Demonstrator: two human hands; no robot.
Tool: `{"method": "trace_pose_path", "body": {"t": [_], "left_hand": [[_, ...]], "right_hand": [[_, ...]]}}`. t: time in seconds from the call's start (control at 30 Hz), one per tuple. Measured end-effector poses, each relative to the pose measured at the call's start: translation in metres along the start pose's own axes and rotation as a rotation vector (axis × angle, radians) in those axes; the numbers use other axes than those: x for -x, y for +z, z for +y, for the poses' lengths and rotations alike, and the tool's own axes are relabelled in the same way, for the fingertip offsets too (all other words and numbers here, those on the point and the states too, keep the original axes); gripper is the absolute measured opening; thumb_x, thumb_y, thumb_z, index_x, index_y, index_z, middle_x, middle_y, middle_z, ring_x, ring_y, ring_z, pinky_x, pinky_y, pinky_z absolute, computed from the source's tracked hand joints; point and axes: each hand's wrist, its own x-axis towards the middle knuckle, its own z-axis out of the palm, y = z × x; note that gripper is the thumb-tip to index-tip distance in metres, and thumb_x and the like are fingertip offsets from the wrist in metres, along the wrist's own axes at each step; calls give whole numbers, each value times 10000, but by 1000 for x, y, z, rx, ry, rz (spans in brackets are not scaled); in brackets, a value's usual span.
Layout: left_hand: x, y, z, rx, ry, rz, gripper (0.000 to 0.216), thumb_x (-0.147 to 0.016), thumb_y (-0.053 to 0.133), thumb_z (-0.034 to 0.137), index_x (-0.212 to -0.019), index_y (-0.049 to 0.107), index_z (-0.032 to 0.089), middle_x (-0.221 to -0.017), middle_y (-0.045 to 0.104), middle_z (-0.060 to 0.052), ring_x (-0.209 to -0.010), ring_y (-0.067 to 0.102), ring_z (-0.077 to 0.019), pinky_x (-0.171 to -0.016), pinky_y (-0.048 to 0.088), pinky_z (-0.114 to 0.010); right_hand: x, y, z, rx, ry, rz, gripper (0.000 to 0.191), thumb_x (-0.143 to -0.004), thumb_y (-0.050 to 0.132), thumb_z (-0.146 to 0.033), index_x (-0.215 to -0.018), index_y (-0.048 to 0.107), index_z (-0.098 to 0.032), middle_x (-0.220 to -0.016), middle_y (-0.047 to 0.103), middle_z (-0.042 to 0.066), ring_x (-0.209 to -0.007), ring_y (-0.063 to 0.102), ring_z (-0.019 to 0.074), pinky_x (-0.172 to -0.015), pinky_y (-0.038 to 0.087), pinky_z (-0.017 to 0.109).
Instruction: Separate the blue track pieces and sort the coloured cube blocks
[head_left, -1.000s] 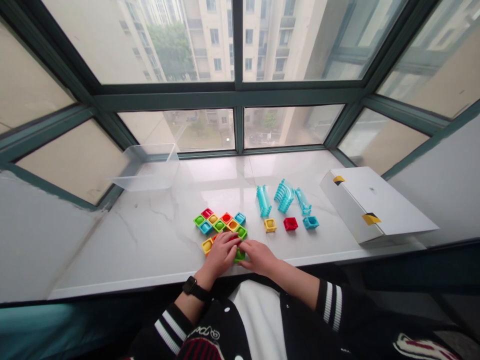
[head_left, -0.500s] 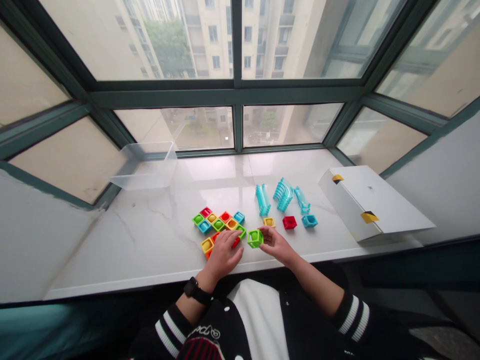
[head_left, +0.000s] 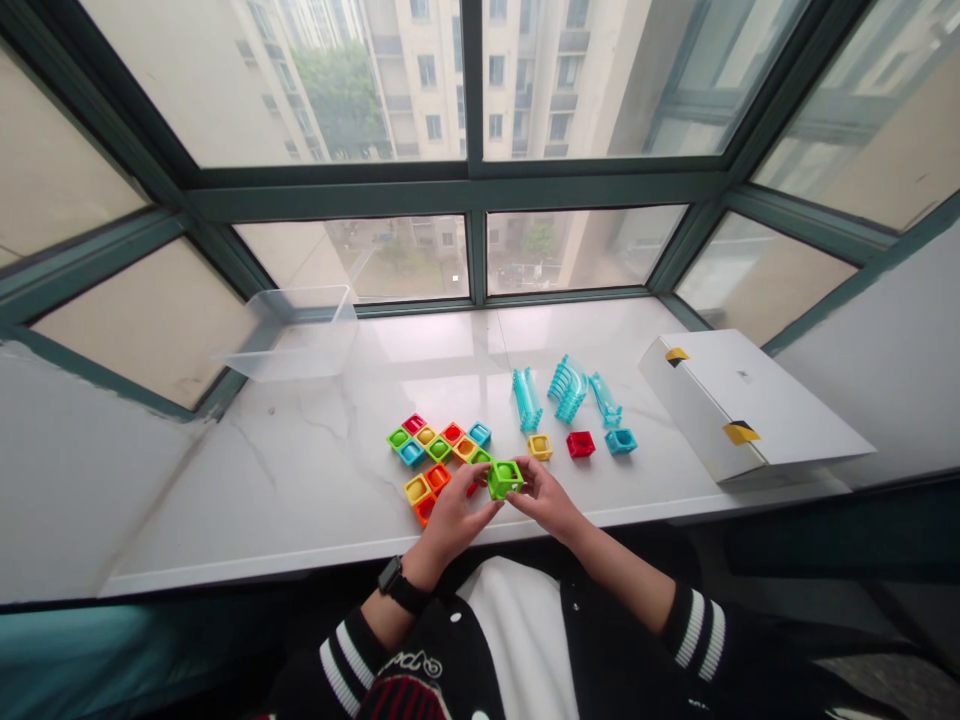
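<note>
A green cube block (head_left: 505, 480) with a hollow frame is held between my two hands, just above the sill. The fingers of my right hand (head_left: 550, 500) grip its right side. My left hand (head_left: 456, 507) closes on its left side. Under and beside my left hand lies a joined cluster of colourful cube blocks (head_left: 439, 450) in red, green, yellow, orange and blue; my fingers partly hide a red one. Behind my right hand stand a loose yellow block (head_left: 539, 447), a red block (head_left: 580, 445) and a blue block (head_left: 620, 441).
Three clear blue track pieces (head_left: 568, 388) lie behind the loose blocks. A white box (head_left: 765, 405) with yellow-black tape stands at the right. A clear plastic bin (head_left: 300, 335) sits at the back left by the window. The white marble sill (head_left: 322, 500) has its edge close to me.
My left hand has moved off the cluster and taken hold of the green block too. The block has shifted slightly left and turned, still in my right hand.
</note>
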Motion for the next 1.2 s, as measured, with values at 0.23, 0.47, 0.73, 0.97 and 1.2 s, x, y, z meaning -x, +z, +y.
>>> {"method": "trace_pose_path", "body": {"t": [0.23,0.47,0.73,0.97,1.2], "left_hand": [[1,3,2,-38,38,19,436,-913,746,249,-1323,598,255,-1157,657,-71,-1043,677,-225,-948,595,-416],[2,6,0,-80,43,51,420,-885,743,202,-1273,592,260,-1125,619,-62,-986,658,-218,-889,598,-395],[6,7,-7,-4,44,6,678,-907,804,373,-1491,468,301,-1328,620,-107,-1119,681,-259,-1015,590,-487],[9,-6,-19,-7,-20,87,623,-998,683,383,-1558,416,329,-1356,631,-108,-1153,690,-255,-1050,577,-500],[8,-17,-35,34,-103,220,597,-1018,643,400,-1564,410,334,-1329,647,-92,-1083,699,-213,-1015,595,-461]], "right_hand": [[3,1,-6,154,-30,53,492,-864,776,-411,-1281,566,-257,-1252,691,76,-1145,688,256,-1054,548,467],[4,3,-8,101,-21,-17,705,-832,822,-388,-1454,507,-283,-1376,639,92,-1229,653,271,-1044,570,451],[6,-13,-3,129,40,30,693,-814,824,-424,-1420,530,-260,-1308,661,92,-1142,677,259,-996,592,435],[30,-72,11,569,31,175,634,-833,743,-402,-1424,549,-279,-1415,621,110,-1238,641,314,-1053,547,517],[41,-85,23,841,-4,178,531,-849,719,-354,-1363,610,-276,-1294,647,92,-1216,641,301,-1114,505,507]]}}
